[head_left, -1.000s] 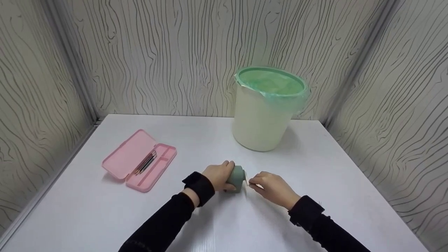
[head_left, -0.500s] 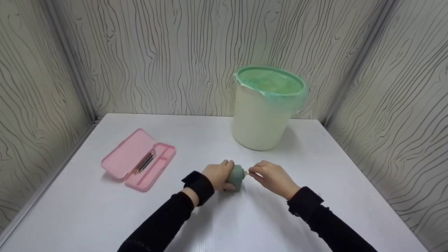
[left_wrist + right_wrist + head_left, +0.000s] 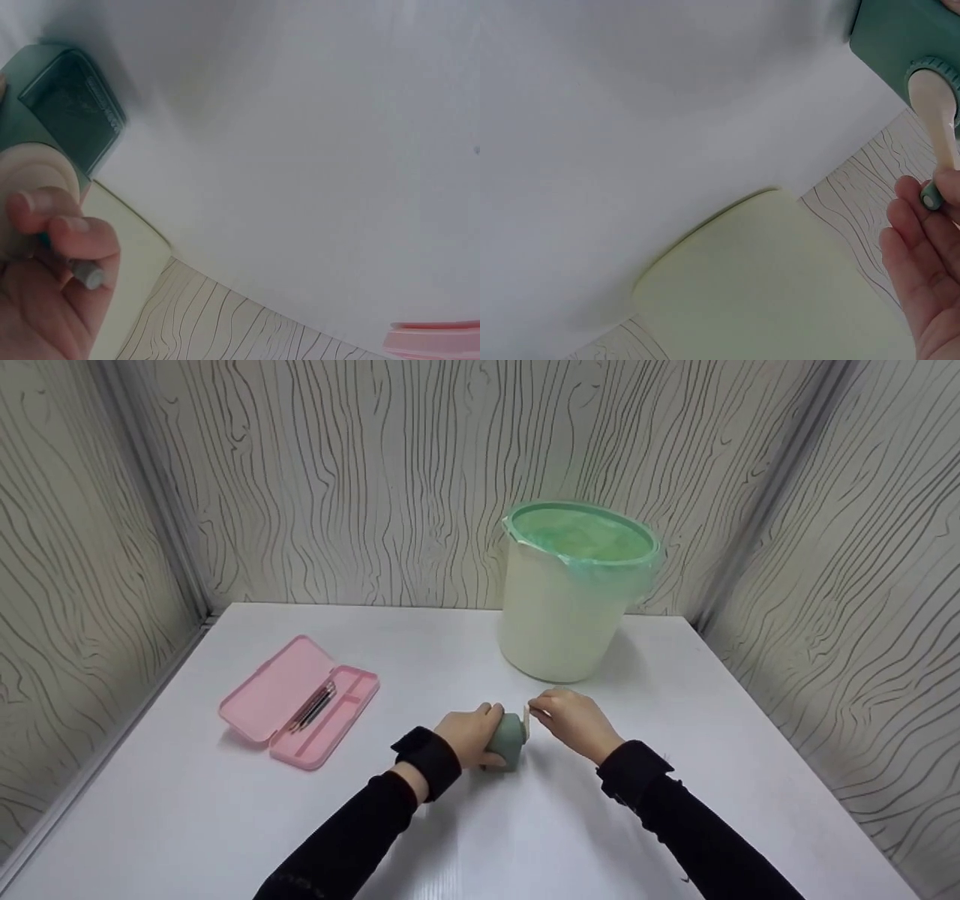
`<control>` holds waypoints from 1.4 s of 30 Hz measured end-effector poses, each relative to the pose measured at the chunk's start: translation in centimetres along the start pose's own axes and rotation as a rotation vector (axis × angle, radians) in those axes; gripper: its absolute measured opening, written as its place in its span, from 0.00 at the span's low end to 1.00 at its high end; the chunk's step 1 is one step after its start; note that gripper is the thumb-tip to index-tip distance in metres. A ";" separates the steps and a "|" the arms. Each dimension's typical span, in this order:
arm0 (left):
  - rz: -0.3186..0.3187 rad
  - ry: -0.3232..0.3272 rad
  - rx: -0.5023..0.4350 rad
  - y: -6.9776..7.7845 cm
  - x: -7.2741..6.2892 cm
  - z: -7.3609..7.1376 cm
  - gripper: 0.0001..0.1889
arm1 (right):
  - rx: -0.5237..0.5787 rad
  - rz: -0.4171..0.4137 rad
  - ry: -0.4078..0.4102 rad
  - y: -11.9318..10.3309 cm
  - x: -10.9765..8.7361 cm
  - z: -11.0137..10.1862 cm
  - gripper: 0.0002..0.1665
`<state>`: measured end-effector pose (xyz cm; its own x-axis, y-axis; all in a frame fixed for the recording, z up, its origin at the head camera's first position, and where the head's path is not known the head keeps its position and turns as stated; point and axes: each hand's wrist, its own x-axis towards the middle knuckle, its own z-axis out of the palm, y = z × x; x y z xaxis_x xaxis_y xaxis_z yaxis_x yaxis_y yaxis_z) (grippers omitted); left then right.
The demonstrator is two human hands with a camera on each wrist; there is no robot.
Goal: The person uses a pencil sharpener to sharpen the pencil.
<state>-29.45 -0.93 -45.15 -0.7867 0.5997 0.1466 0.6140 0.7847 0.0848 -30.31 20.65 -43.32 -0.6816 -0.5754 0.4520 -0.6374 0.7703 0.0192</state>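
Behind and slightly right of the green sharpener (image 3: 510, 751), a tall bucket (image 3: 562, 615) barred the way; well left of the sharpener, an open pink case (image 3: 279, 690) did. Behind-left of the sharpener, bare desk (image 3: 435, 652) allowed passage.

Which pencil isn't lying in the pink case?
The pencil whose grey end pokes from the left grip at the green sharpener; the other pencils lie in the pink case.

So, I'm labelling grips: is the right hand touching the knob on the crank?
Touching. The right wrist view shows the right hand pinching the green knob at the end of the pale crank.
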 end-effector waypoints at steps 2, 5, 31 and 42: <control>0.002 0.001 0.001 0.0 0.0 0.0 0.36 | -0.007 0.010 -0.010 0.2 0.2 0.4 0.02; 0.006 0.003 0.001 0.1 0.0 -0.1 0.36 | -0.002 0.034 -0.042 0.4 0.5 1.1 0.03; 0.013 0.018 -0.010 -0.1 0.0 0.2 0.36 | 0.070 0.085 -0.197 -0.9 -2.7 3.5 0.03; 0.014 0.035 -0.003 0.1 -0.2 0.2 0.34 | 0.063 0.010 -0.129 -2.2 -5.0 2.2 0.05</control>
<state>-29.27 -0.92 -45.40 -0.7752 0.6049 0.1820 0.6253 0.7756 0.0857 -26.31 21.20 -47.54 -0.7262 -0.6010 0.3338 -0.6485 0.7600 -0.0426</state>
